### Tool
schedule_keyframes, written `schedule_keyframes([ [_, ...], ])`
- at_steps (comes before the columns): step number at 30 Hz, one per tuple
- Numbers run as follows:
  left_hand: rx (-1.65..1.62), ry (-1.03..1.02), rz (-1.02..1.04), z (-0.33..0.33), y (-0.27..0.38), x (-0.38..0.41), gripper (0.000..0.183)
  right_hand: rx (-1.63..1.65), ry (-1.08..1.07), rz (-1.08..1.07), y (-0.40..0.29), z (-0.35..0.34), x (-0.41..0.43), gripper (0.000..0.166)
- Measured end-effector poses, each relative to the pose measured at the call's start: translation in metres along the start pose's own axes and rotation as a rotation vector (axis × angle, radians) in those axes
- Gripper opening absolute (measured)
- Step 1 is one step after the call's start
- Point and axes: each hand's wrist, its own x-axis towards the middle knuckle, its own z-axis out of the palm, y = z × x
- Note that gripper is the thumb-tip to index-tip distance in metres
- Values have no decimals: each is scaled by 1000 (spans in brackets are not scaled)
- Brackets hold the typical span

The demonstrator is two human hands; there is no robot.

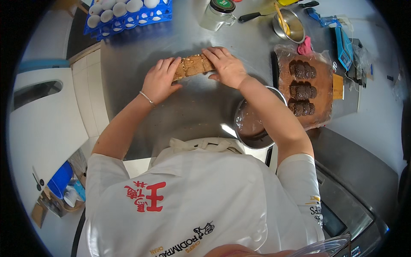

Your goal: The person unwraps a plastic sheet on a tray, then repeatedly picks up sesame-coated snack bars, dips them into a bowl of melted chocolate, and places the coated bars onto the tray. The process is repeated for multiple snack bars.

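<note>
My left hand (pixel 162 78) and my right hand (pixel 225 67) grip the two ends of a brown, loaf-like baked piece (pixel 193 65) with pale bits on top. It lies crosswise over the steel table (pixel 144 122). Below my right forearm, a steel bowl (pixel 238 128) holds a brown, chocolate-coloured mixture; the forearm hides part of it. To the right, three dark, chocolate-coated pieces (pixel 303 92) rest in a column on a tray lined with plastic film (pixel 324 109).
Blue trays of eggs (pixel 128 14) stand at the back left. At the back are a lidded glass jar (pixel 217 17), a black-handled tool (pixel 249 17) and a small steel bowl (pixel 300 32) with a utensil inside. A pink cloth (pixel 305 46) touches the tray's far edge.
</note>
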Motion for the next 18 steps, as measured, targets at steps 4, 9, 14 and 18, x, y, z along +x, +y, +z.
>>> schedule_keyframes([
  [4, 48, -13, -31, 0, 7, 9, 83, 15, 70, 44, 3, 13, 7, 74],
  [9, -17, 65, 38, -29, 32, -1, 79, 109, 51, 63, -12, -26, -21, 69],
  [14, -108, 112, 174, -57, 109, -13, 78, 108, 176, 64, -27, -86, -106, 68],
  [18, -147, 103, 276, -44, 183, -15, 80, 69, 203, 155, -31, -123, -196, 68],
])
